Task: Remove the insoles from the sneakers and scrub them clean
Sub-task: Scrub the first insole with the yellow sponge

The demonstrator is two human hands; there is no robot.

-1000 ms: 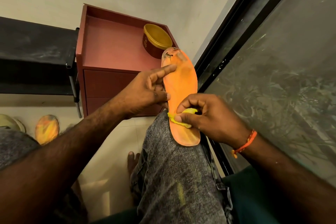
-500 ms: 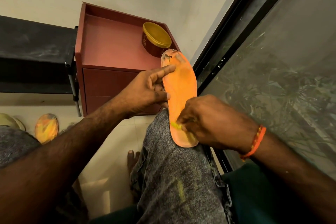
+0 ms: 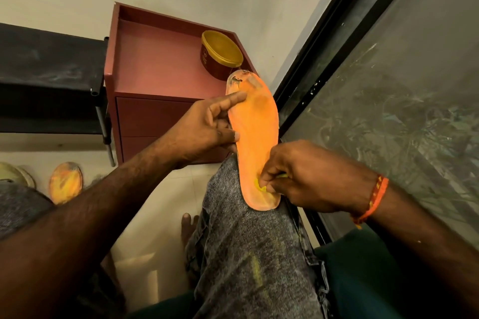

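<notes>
The insole (image 3: pixel 255 137) is propped heel-down on the right knee (image 3: pixel 248 235), toe end raised toward the cabinet, worn face turned to the camera. It is steadied at its left edge by the left hand (image 3: pixel 204 129): the thumb is pressed on the face near mid-length and the forefinger is laid straight across near the toe, while the other fingers are curled behind the edge, so the insole is pinched. A small yellow scrubber (image 3: pixel 261 186) is gripped in the curled fingertips of the right hand (image 3: pixel 308 176) and pressed against the heel area; most of it is hidden under the fingers.

The scrubbing step is judged to be in hand, with removal of this insole already done. Dark grime is seen at the toe end, so the next strokes are judged to call for travel up the face toward the toe, with the left-hand hold kept firm and the forefinger shifted clear of the dirty patch.

Counted: 1 insole being scrubbed; 1 second insole (image 3: pixel 65 182) lying on the floor (image 3: pixel 145 228) at far left, near a pale object (image 3: pixel 15 175) that cannot be identified; 1 scrubber; 2 hands. No sneaker is plainly seen. Beyond these, 1 red cabinet (image 3: pixel 155 65) is seen with 1 lidded tub (image 3: pixel 220 55) on top, 1 dark shelf (image 3: pixel 49 70) at left, and 1 glass door (image 3: pixel 388 90) at right.
</notes>
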